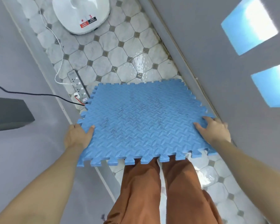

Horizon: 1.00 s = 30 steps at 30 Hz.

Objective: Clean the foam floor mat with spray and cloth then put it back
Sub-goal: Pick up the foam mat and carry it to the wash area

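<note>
A blue foam floor mat (142, 123) with jigsaw edges and a ridged pattern is held flat above the tiled floor, in front of my legs. Dark smudges mark its middle. My left hand (77, 136) grips the mat's left edge, thumb on top. On the opposite edge my right hand (214, 130) holds it, fingers spread over the top surface. No spray bottle or cloth is in view.
The narrow tiled floor (120, 50) runs ahead between grey walls. A power strip (78, 85) with white and black cords lies by the left wall near the mat's far left corner. A white appliance (82, 13) stands further ahead. A wet patch (140, 65) shines beyond the mat.
</note>
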Available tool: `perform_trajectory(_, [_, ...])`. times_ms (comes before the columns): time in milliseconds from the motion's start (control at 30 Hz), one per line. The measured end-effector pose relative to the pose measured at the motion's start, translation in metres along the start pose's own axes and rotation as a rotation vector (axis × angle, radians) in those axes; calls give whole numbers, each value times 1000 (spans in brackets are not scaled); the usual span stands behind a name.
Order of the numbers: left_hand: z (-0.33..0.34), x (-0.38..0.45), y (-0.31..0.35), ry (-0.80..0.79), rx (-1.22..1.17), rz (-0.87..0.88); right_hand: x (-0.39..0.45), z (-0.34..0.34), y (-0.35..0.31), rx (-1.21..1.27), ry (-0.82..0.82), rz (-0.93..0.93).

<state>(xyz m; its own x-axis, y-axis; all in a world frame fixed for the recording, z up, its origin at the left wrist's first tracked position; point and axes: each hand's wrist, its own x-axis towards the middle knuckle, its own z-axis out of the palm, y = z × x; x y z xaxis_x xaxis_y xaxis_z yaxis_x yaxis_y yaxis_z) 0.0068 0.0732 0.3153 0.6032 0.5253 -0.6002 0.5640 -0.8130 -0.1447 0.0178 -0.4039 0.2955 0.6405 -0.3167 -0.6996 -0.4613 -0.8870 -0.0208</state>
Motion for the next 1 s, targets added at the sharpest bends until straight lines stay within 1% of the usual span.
perform_trajectory(100, [-13,-14,9,-33,78,96,-41,13,32,32,-37,86])
perform_trajectory(233, [-33,-33,35,-68,205,228,-102,28,77,135,-79,223])
perform_trajectory(433, [-42,-83,101,-74,431,459,-199,71,147,314,-89,429])
perform_trajectory(533, [-32,-122,139,-63,543,586,-255,104,184,457,-90,577])
perform_trajectory(633, [-8,-168,177,-53,625,724,-309,142,222,595,-90,721])
perform_trajectory(733, [32,-223,216,-43,737,858,-363,188,259,714,-109,867])
perform_trajectory(867, [103,-305,257,-31,864,1038,-431,248,307,908,-88,1057])
perform_trajectory(1000, [185,-392,291,-12,1021,1224,-500,314,332,1053,-68,1252])
